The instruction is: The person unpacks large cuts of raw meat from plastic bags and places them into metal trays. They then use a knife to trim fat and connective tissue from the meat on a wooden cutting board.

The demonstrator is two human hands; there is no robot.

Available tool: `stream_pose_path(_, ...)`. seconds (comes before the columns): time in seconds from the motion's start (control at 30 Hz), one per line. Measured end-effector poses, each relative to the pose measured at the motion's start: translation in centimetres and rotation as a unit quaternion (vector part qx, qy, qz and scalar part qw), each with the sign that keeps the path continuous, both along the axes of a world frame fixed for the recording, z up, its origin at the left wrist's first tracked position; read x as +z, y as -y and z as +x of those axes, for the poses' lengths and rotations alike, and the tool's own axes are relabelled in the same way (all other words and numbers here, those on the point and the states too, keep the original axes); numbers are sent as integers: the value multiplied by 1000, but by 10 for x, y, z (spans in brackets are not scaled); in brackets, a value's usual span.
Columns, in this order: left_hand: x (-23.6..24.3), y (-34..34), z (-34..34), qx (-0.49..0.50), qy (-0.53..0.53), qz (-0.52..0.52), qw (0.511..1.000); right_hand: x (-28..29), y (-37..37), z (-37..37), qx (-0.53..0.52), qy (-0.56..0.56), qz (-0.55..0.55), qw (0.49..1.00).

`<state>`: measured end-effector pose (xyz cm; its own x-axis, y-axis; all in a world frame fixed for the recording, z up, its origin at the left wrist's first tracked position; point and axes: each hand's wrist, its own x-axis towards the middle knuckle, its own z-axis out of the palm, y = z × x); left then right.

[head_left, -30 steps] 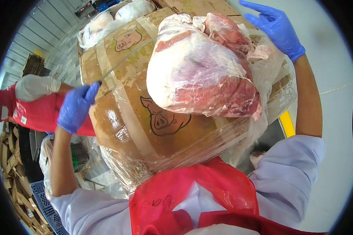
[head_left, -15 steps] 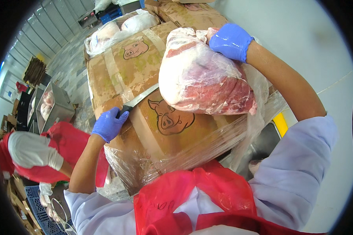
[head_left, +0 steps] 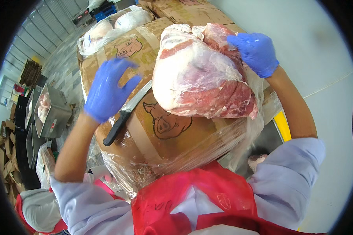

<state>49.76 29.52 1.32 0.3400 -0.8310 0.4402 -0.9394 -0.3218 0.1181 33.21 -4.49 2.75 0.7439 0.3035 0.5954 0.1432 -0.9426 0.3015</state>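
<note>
Sitting on top of the wrapped box (head_left: 161,133), the bagged meat (head_left: 202,74) looks heavy, soft and slippery. The right hand (head_left: 257,51) grips its far end; the left hand (head_left: 108,88) hovers with fingers spread above the knife (head_left: 125,113) beside it. Best held from underneath.

The left hand (head_left: 108,90) has let go of the knife (head_left: 126,113) — apparently — and risen open above it.

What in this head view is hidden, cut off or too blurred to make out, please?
- Knife blade tip: hidden behind the wrapped meat cut.
- Left hand: motion-blurred; contact with the knife unclear.
- Right hand fingertips: hidden in the meat's wrap.
- Cardboard box lower sides: covered by the red apron.
</note>
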Motion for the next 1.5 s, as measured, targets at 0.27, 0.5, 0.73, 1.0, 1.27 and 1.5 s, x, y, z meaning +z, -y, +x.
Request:
stream_pose_path(0.27,44,168,1,-124,-93,191,969,-10,35,-50,0,55,308,950)
stream_pose_path(0.5,17,200,10,-204,-60,207,955,-43,49,-113,-53,165,436,883)
stream_pose_path(0.73,13,193,8,-216,-211,176,937,-73,52,-132,-85,166,450,874)
stream_pose_path(1.0,20,206,-13,-289,-297,136,900,-85,58,-121,-56,216,503,835)
stream_pose_path(1.27,64,250,-89,-361,275,104,885,-88,83,-149,-117,260,491,823)
stream_pose_path(1.5,20,309,-111,-233,304,362,850,-16,132,-199,-289,304,156,894)
